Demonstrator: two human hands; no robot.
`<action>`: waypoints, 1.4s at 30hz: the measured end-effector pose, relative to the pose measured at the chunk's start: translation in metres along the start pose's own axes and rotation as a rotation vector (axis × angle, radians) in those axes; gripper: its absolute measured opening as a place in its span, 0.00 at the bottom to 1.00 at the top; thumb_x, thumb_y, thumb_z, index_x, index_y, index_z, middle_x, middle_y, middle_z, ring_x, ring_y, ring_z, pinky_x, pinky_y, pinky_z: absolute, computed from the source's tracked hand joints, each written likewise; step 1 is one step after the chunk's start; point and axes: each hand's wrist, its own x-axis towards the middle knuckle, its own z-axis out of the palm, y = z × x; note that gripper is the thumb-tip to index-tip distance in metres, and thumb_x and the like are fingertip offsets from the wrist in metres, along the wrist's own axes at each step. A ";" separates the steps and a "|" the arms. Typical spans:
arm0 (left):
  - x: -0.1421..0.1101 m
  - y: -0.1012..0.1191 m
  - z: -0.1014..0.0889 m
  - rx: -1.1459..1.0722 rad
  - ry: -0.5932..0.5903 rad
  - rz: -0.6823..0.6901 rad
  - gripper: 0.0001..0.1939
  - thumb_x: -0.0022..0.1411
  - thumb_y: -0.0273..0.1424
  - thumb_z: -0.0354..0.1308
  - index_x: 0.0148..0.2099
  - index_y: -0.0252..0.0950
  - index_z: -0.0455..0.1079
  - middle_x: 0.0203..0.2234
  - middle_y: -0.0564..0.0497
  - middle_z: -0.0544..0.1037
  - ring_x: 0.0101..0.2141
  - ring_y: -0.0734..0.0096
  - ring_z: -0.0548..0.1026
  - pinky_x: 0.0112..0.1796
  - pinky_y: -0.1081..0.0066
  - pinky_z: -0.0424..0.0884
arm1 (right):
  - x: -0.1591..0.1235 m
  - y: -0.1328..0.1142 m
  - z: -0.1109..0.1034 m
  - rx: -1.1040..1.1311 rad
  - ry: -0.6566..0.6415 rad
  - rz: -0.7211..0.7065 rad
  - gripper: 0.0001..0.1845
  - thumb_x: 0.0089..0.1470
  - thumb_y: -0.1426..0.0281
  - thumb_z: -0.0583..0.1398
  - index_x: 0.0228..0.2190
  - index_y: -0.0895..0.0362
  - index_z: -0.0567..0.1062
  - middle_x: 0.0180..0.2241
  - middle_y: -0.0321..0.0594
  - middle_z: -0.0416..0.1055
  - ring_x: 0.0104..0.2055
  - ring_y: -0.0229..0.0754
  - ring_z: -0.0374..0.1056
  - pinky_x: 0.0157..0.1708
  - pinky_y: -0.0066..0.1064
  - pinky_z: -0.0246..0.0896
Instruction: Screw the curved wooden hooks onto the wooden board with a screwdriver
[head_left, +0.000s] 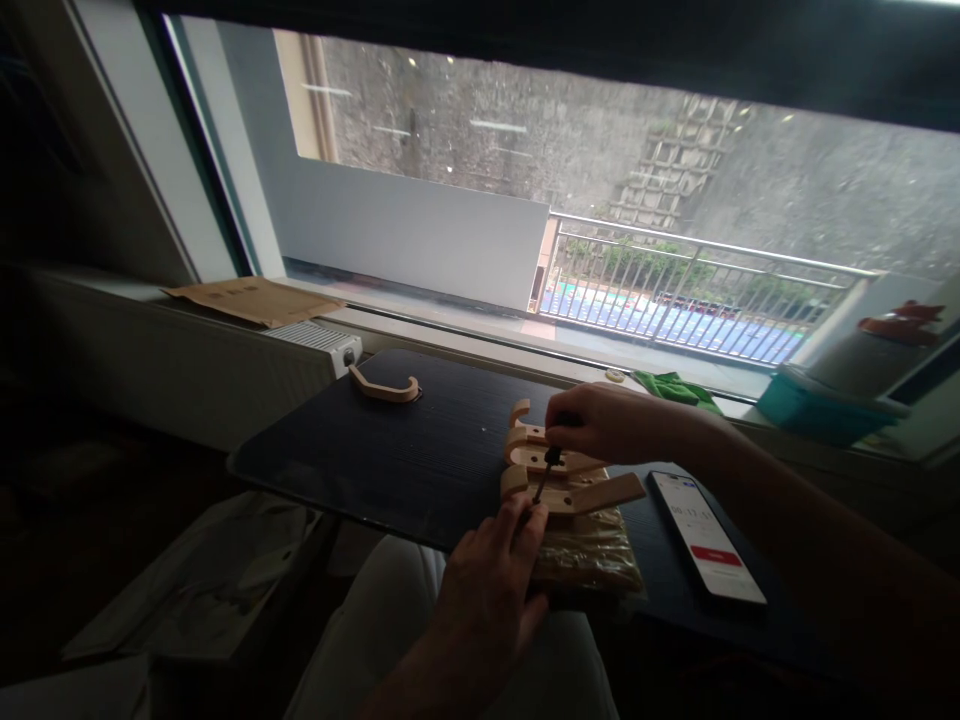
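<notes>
My right hand [581, 422] is closed round the dark handle of a screwdriver [550, 465], whose shaft slants down to the nearest wooden hook [600, 494]. At the screwdriver's tip, my left hand [495, 560] has its fingers bent and pressed against this hook's near edge; a screw there cannot be made out. Two more wooden hooks [525, 457] lie behind it, side by side, their curled ends to the left. Under the hooks is a block wrapped in shiny clear film [592, 555], at the table's near edge. Another wooden hook [386, 391] lies apart at the table's far left.
The dark table [420, 460] stands against a window sill. A lit phone [709, 540] showing a timer lies right of the block. A green cloth [671, 388] and a teal box [821, 405] are on the sill. A brown envelope [259, 300] rests on the radiator [187, 360].
</notes>
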 end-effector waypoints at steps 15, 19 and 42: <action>0.002 0.001 -0.002 0.023 0.011 -0.005 0.37 0.51 0.23 0.56 0.62 0.42 0.50 0.61 0.48 0.55 0.56 0.59 0.61 0.53 0.61 0.62 | -0.007 -0.009 -0.002 -0.042 0.069 -0.004 0.12 0.54 0.62 0.54 0.31 0.53 0.75 0.24 0.32 0.71 0.23 0.32 0.60 0.22 0.26 0.47; 0.000 0.000 -0.002 0.017 0.019 0.019 0.37 0.53 0.25 0.57 0.63 0.41 0.49 0.61 0.46 0.55 0.56 0.57 0.61 0.52 0.60 0.64 | -0.001 -0.011 0.010 0.040 0.134 -0.008 0.12 0.55 0.63 0.53 0.27 0.55 0.72 0.21 0.32 0.68 0.22 0.32 0.58 0.23 0.26 0.47; 0.112 -0.053 -0.042 -0.201 0.113 -0.011 0.25 0.53 0.36 0.61 0.54 0.46 0.66 0.50 0.50 0.70 0.45 0.57 0.70 0.48 0.61 0.63 | 0.088 0.080 0.030 0.061 0.437 0.218 0.10 0.55 0.63 0.51 0.28 0.54 0.68 0.25 0.37 0.72 0.27 0.39 0.63 0.25 0.28 0.46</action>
